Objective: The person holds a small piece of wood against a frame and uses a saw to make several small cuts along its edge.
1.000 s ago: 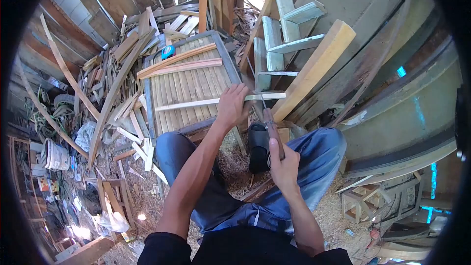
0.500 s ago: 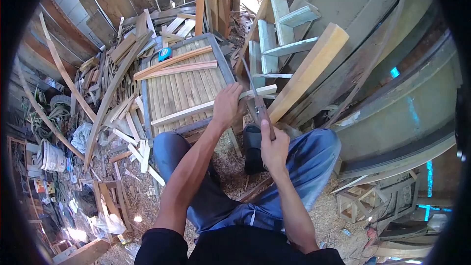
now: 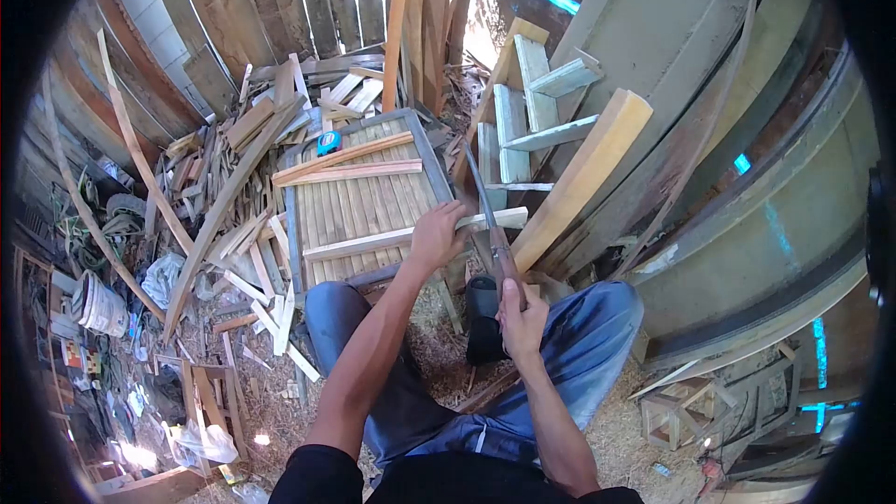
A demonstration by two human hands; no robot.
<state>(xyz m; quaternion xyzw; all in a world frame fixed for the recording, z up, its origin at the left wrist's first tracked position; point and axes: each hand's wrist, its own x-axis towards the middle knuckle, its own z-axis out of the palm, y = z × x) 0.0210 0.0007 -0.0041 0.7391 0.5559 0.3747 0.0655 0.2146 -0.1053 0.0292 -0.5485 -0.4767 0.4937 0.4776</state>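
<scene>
My left hand (image 3: 435,235) presses a thin pale wooden strip (image 3: 373,243) down across a slatted wooden panel (image 3: 359,191) in front of my knees. My right hand (image 3: 523,315) grips the handle of a hand saw (image 3: 490,215), whose blade crosses the strip's right end just beside my left fingers. The strip's end sticks out past the panel's right edge. Two more strips (image 3: 345,161) lie across the panel farther back, with a blue tape measure (image 3: 327,141) at its far edge.
Piles of scrap wood (image 3: 224,187) cover the ground to the left, with a white bucket (image 3: 98,303) and clutter beyond. A thick pale beam (image 3: 579,177) and painted planks (image 3: 523,93) lean on the right. A black sandal (image 3: 481,317) rests on sawdust between my legs.
The saw has been pushed forward across the strip, my right hand moving up and in toward the panel. My left hand stays holding the strip. The view has tilted slightly.
</scene>
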